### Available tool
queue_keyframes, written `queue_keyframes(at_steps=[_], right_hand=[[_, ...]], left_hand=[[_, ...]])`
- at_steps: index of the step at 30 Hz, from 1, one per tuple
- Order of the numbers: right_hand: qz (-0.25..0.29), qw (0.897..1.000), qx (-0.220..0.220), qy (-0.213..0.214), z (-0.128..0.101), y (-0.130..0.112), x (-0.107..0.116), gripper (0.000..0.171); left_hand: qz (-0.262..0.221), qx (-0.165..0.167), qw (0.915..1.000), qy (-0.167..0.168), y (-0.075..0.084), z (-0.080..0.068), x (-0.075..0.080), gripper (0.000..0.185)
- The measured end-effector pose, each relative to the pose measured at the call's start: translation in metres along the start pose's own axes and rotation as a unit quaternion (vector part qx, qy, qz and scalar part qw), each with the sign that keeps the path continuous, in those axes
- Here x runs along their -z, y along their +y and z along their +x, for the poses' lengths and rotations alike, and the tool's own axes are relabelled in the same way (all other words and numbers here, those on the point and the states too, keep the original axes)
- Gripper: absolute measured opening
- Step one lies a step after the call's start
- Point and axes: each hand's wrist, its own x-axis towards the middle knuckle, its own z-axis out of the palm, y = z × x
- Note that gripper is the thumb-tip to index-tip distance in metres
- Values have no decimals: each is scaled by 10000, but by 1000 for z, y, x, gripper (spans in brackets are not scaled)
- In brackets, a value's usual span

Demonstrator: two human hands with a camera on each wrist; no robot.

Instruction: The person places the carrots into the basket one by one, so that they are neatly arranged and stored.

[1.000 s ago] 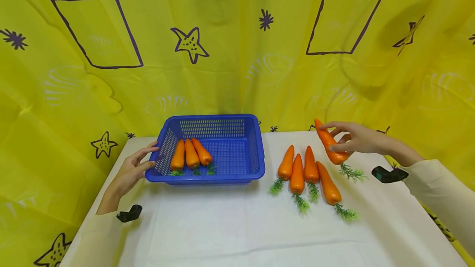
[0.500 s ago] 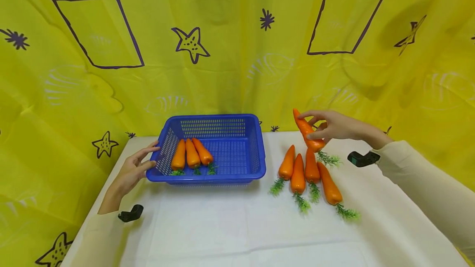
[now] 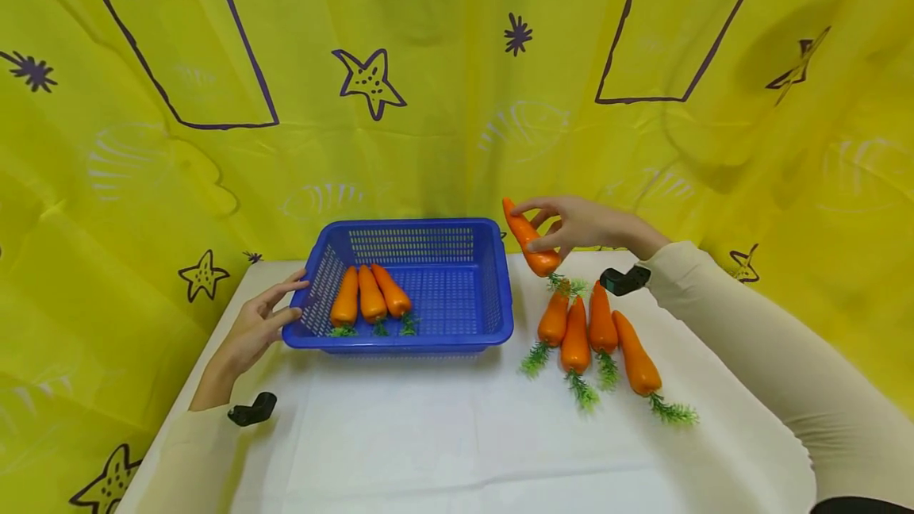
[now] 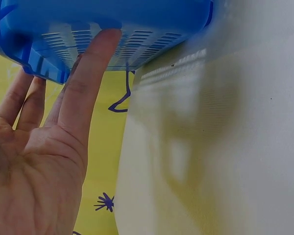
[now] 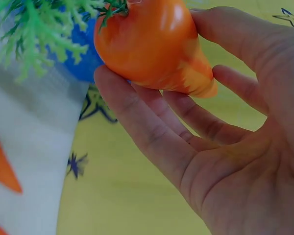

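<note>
The carrot (image 3: 530, 242) in my right hand (image 3: 581, 224) has travelled left since a second ago, from above the far end of the row on the table to just off the basket's (image 3: 493, 260) right rim, in the air. My fingers and thumb curl round it, tip up and green top hanging down. To the basket's right, four carrots (image 3: 593, 331) lie side by side on the white table (image 3: 443, 435). Inside the basket, three carrots (image 3: 367, 300) rest against its left part. My left hand (image 3: 253, 327) rests with straight fingers touching the basket's left wall.
</note>
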Motion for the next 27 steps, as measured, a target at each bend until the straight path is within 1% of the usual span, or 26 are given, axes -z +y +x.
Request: queue_keyframes(at_steps=[3,8,12,17,21,24,27], right_hand=[[82,9999,67,-83,18,-9,-8,68],[342,9986,187,-345,49,-21,-24,66],[321,9980,236,-490,71,-28,-39,66],[455,9970,181,-599,96,-33,-57,64],[667,9947,108,-775,114,-34,-71,65],[665,9941,11,-856,127,-33,-81,65],[631,9939,-122,-896,140,-32,-92,65]], left_hand=[[-82,-11,10000,-8,-1,0,0,49],[-142,25,9999,6,-1,-1,0,49],[-190,13,9998,0,1,-1,-1,49],[-161,42,9999,2,2,0,-3,49],[-209,-33,9998,-19,1,0,-2,48],[-248,-98,9996,-47,0,0,-1,48],[-232,-96,9997,-51,-1,1,-1,48]])
